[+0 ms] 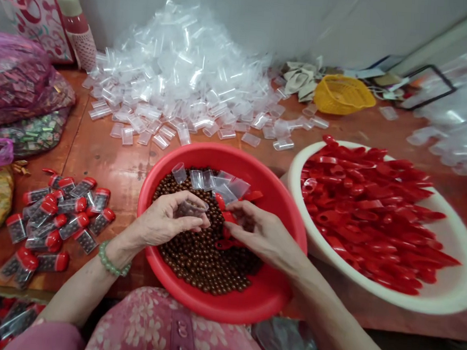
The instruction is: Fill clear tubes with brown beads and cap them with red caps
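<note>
My left hand (176, 219) is closed round a clear plastic tube (191, 208), its open end facing right, above the red basin (216, 311). Brown round beads (206, 269) cover much of the basin's floor. Close by, my right hand (257, 227) pinches a red plastic cap (229, 217) between thumb and fingers. Another red cap (226, 244) lies on the beads just beneath that hand. Several empty clear tubes (228, 188) rest on the beads at the back of the basin. Whether beads are inside the held tube is hard to make out.
A white basin (384, 300) of red caps stands right. Clear tubes (193, 71) are heaped at the back, near a yellow basket (343, 94). Filled red-capped tubes (59, 211) lie left, with plastic bags (16, 85) and a bottle (76, 28) behind.
</note>
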Motion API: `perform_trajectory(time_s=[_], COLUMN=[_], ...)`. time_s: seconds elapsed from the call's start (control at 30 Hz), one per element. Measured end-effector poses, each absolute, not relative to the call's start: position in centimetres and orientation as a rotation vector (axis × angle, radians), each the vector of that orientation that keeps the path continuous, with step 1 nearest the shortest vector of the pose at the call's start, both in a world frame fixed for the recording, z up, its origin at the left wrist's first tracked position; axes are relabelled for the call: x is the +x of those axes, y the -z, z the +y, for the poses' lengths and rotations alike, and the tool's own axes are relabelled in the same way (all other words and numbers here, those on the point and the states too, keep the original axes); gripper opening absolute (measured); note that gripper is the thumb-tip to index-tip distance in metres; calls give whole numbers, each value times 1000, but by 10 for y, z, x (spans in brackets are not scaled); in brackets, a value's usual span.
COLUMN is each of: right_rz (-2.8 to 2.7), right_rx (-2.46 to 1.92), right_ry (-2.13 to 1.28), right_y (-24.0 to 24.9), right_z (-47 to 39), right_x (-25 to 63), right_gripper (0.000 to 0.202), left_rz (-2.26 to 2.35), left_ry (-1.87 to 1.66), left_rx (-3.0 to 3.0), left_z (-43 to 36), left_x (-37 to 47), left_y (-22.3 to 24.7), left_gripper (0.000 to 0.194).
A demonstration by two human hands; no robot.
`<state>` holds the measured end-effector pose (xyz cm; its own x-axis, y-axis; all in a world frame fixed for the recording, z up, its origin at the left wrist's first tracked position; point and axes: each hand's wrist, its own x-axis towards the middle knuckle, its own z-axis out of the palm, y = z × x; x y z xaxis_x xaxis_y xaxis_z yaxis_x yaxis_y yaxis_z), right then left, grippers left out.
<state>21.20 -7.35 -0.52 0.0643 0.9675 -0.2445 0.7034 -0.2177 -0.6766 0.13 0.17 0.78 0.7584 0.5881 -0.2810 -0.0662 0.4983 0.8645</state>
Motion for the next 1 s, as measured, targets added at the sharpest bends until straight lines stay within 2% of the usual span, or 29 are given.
perform_trajectory(time_s=[0.1,0.2,0.3,0.43,0.73,1.0], right_rz=[-1357,-1506,-1733,-1766,-1331,-1599], right_rx=[-1663,-1561,-1525,-1522,-1459,-1431], right_ry=[-1285,-1377,-1287,-1179,-766,-519], right_y=[-7,-18,-25,-33,-17,-4], right_z=[-77,-76,-72,-69,-66,-65], right_x=[212,206,206,210,182,155], right_gripper=[36,33,29,27,14,23], left_rz=[655,716,802,822,794,824], left_ry=[-494,-539,-591,-548,-526,-661], left_rx=[999,1052,1147,1216,1032,962], left_z=[2,2,3,3,3,3], left_x=[2,2,2,3,3,4], left_y=[-7,-6,-5,-5,-4,-3], left_gripper=[27,26,21,19,30,34])
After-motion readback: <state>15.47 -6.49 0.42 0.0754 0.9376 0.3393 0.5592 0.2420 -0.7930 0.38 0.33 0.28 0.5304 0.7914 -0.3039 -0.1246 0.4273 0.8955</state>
